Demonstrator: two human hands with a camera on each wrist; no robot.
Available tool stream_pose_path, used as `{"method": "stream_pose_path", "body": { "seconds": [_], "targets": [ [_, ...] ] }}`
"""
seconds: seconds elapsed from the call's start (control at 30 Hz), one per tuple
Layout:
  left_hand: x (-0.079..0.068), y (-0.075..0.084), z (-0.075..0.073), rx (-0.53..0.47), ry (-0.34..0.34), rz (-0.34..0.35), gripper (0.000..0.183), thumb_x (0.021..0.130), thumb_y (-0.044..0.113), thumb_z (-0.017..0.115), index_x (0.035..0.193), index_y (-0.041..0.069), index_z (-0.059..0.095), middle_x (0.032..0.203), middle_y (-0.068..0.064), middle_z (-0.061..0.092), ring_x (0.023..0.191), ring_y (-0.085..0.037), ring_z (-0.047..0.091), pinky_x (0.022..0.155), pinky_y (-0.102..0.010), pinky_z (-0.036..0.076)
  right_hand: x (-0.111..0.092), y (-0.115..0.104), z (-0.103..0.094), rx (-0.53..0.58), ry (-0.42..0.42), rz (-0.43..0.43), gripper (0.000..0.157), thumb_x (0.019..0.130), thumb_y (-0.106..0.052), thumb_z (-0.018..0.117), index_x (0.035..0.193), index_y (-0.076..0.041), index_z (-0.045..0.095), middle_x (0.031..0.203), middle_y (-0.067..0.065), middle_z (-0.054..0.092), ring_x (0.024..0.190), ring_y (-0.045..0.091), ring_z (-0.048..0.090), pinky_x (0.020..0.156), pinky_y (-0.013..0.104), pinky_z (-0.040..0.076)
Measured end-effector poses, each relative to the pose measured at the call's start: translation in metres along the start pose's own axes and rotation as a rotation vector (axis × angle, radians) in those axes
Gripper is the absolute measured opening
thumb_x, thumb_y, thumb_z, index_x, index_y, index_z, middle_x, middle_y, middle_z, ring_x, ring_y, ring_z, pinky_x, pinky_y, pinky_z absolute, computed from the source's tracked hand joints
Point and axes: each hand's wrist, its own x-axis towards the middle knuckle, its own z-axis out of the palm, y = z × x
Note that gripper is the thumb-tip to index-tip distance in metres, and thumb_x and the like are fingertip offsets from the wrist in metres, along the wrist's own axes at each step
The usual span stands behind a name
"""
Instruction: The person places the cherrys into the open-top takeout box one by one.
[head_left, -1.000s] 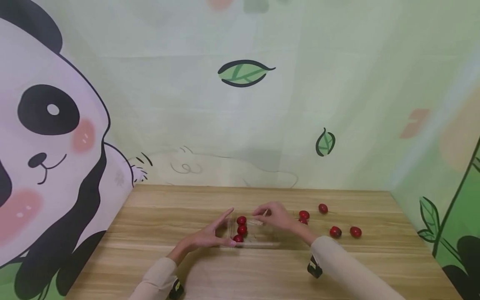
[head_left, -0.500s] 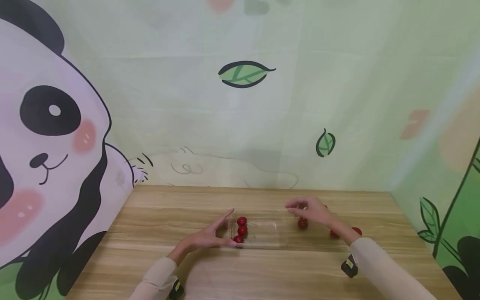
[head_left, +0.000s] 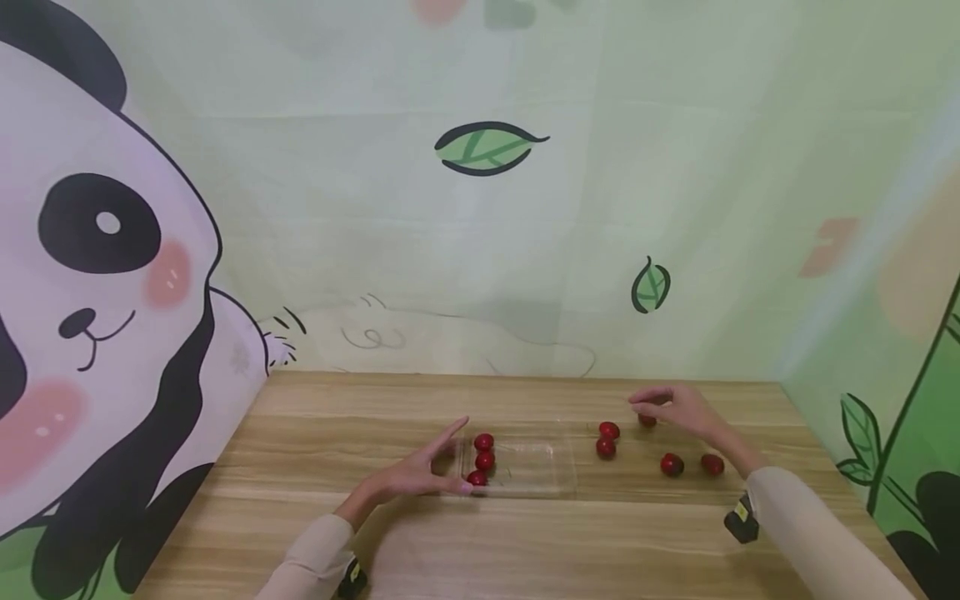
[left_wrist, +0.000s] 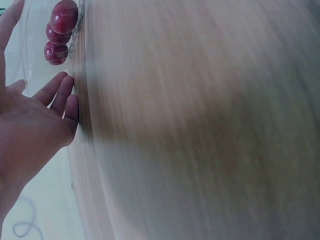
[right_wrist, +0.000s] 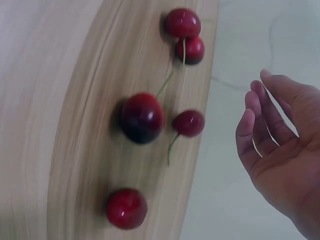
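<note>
A clear plastic box [head_left: 528, 492] lies on the wooden table, with three red cherries [head_left: 484, 460] lined up at its left end. My left hand [head_left: 408, 473] spans that end, thumb at the near corner and forefinger stretched along the far one. In the left wrist view the other fingers [left_wrist: 61, 95] hang relaxed beside the box wall. Above the farthest loose cherry [head_left: 647, 422] is my right hand [head_left: 678, 410], its thumb and fingers bent toward each other and partly covering that cherry. The right wrist view shows nothing between the fingers of this hand [right_wrist: 280, 135].
Two loose cherries [head_left: 606, 448] touch each other right of the box. Nearer the right side lie a dark cherry [head_left: 672, 464] and another cherry [head_left: 712, 464]. Thin stems show on some. A printed cloth [head_left: 480, 250] hangs behind the table's back edge.
My right hand has moved from over the box rightward, past the touching pair of cherries, to the far loose cherry. My left hand and the box have stayed put.
</note>
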Motion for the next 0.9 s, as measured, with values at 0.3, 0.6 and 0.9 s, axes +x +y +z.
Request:
{"method": "stream_pose_path", "body": {
  "seconds": [0.3, 0.6, 0.9],
  "targets": [
    [-0.002, -0.001, 0.0, 0.003, 0.005, -0.005, 0.111, 0.085, 0.041, 0.083, 0.166, 0.028, 0.008, 0.168, -0.023, 0.023, 0.155, -0.043, 0.022, 0.119, -0.073, 0.019, 0.002, 0.027, -0.008, -0.07, 0.043, 0.058, 0.027, 0.098, -0.014, 0.067, 0.119, 0.003, 0.071, 0.117, 0.023, 0.073, 0.11, 0.04, 0.068, 0.095, 0.052, 0.057],
    [-0.002, 0.0, 0.001, 0.004, 0.007, -0.02, 0.11, 0.086, 0.042, 0.082, 0.166, 0.03, 0.008, 0.168, -0.023, 0.022, 0.156, -0.042, 0.02, 0.119, -0.073, 0.019, -0.003, 0.047, -0.008, -0.141, 0.049, 0.083, 0.02, 0.095, -0.007, 0.068, 0.109, 0.007, 0.072, 0.109, 0.026, 0.074, 0.101, 0.04, 0.069, 0.091, 0.053, 0.057],
    [-0.001, -0.002, 0.0, -0.008, -0.008, -0.014, 0.11, 0.086, 0.041, 0.082, 0.166, 0.03, 0.007, 0.169, -0.023, 0.02, 0.156, -0.043, 0.019, 0.119, -0.074, 0.017, -0.005, 0.055, -0.009, -0.178, -0.03, 0.17, 0.024, 0.094, -0.011, 0.069, 0.111, 0.005, 0.073, 0.11, 0.026, 0.073, 0.097, 0.036, 0.068, 0.084, 0.049, 0.058]
  ]
}}
